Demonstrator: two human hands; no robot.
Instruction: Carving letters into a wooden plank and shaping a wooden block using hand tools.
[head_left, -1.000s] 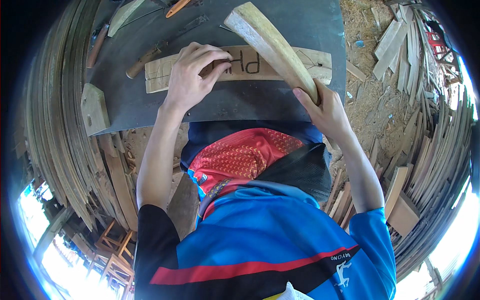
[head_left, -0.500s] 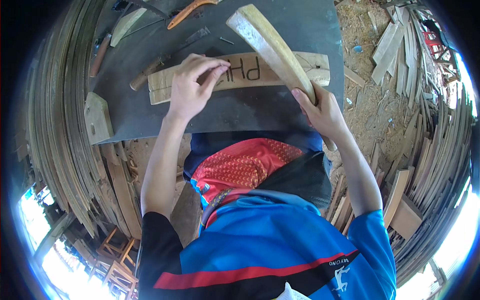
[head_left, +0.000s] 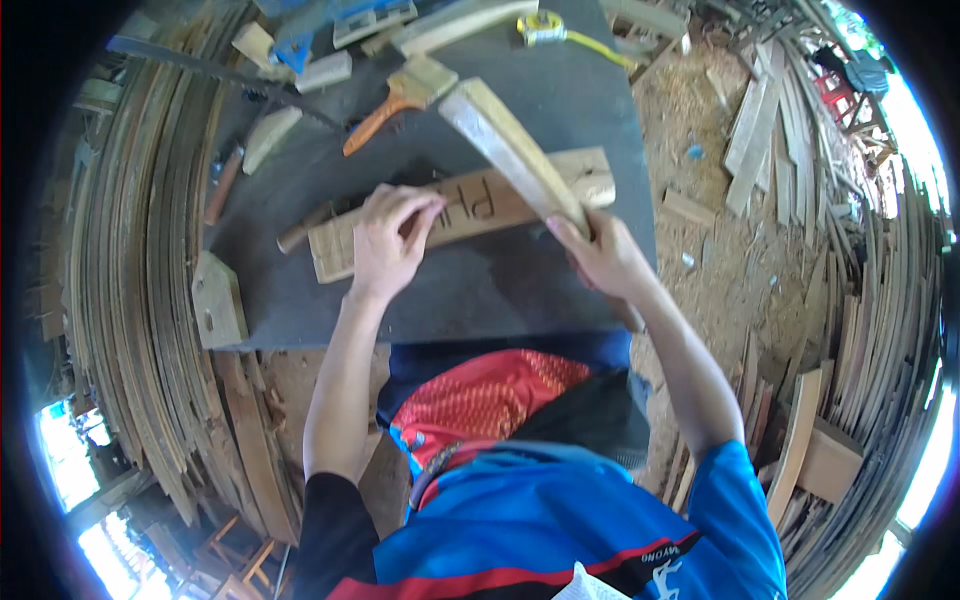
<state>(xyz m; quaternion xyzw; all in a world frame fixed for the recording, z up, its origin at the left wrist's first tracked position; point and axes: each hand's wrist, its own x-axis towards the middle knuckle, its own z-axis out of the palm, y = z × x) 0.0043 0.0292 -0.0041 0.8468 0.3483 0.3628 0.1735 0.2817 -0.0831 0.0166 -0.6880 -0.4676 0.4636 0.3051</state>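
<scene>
A light wooden board (head_left: 466,218) with dark carved letters lies slanted on the dark tabletop (head_left: 440,310). Over the board's left half is my left hand (head_left: 388,245), its thumb and fingertips pinched together. Whatever may be between those fingertips is too small to make out. My right hand (head_left: 610,255) is wrapped round a curved, square-edged wooden stick (head_left: 510,145). The stick's far end points up and left, crossing above the board's right part. Partly behind the board's left end shows a wooden handle (head_left: 294,238).
A wide paintbrush (head_left: 385,115) with an orange handle lies beyond the board. Farther back are a yellow tape measure (head_left: 542,28) and a handsaw (head_left: 215,72). A notched wood piece (head_left: 218,300) sits at the left corner. Stacked planks (head_left: 130,280) line both sides.
The view has shifted, bringing the table's far side with the tape measure and saw into sight. My hands keep much the same poses, the right one still holding the wooden stick.
</scene>
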